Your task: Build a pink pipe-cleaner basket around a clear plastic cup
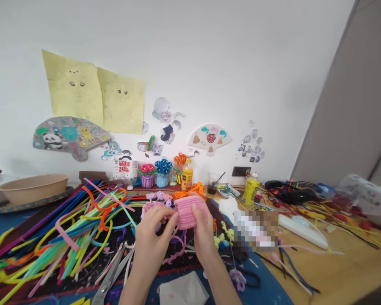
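A pink block of pipe cleaners (189,212), ribbed in close rows side by side, is raised over the middle of the table. My right hand (203,233) is closed on its right side, with the thumb across the front. At its left edge, my left hand (155,231) pinches with thumb and forefinger; the exact bit between those fingertips is hidden. Scissors (109,275) lie on the table left of my left forearm. Below my hands rests a folded white paper (184,290).
Loose coloured pipe cleaners (79,228) spread over the left side. Behind my hands stand pipe-cleaner flower pots (162,180), an orange drink bottle (187,176) and a cup of dark liquid (212,188). A yellow bottle (250,190) and a white glue gun or similar tool (303,231) are right.
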A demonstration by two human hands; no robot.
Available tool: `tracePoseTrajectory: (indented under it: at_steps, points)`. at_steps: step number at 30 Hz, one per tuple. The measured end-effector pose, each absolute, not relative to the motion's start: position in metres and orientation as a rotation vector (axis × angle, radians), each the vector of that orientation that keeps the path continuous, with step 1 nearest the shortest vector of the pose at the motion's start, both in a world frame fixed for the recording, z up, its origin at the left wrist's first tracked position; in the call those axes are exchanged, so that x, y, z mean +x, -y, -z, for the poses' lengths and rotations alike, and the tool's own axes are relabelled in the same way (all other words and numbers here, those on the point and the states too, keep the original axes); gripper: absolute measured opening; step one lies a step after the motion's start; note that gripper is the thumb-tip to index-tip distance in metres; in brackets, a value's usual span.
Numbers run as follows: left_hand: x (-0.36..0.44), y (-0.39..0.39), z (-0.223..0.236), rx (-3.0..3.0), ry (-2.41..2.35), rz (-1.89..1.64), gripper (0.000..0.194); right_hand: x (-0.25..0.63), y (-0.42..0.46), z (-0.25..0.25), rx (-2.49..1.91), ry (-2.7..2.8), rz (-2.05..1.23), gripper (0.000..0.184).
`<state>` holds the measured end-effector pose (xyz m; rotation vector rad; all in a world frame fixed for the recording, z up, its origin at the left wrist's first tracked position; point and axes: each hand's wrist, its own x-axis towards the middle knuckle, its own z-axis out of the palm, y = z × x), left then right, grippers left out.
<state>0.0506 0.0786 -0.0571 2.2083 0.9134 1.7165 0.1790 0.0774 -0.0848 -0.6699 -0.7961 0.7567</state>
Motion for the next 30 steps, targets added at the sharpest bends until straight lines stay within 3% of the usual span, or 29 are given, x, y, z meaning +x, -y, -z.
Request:
tracePoseTrajectory:
  at_steps: [8,16,30]
  points:
    - [0.053,-0.079,0.057,2.249,-0.965,-1.654,0.019,0.183,-0.085,0.089,-0.722,0.835,-0.658,0.044]
    - [0.056,-0.084,0.062,2.251,-1.044,-1.59,0.019,0.184,-0.086,0.091,-0.754,0.872,-0.679,0.058]
    - [0.053,-0.071,0.051,2.225,-0.945,-1.574,0.016,0.189,-0.082,0.091,-0.761,0.848,-0.552,0.04]
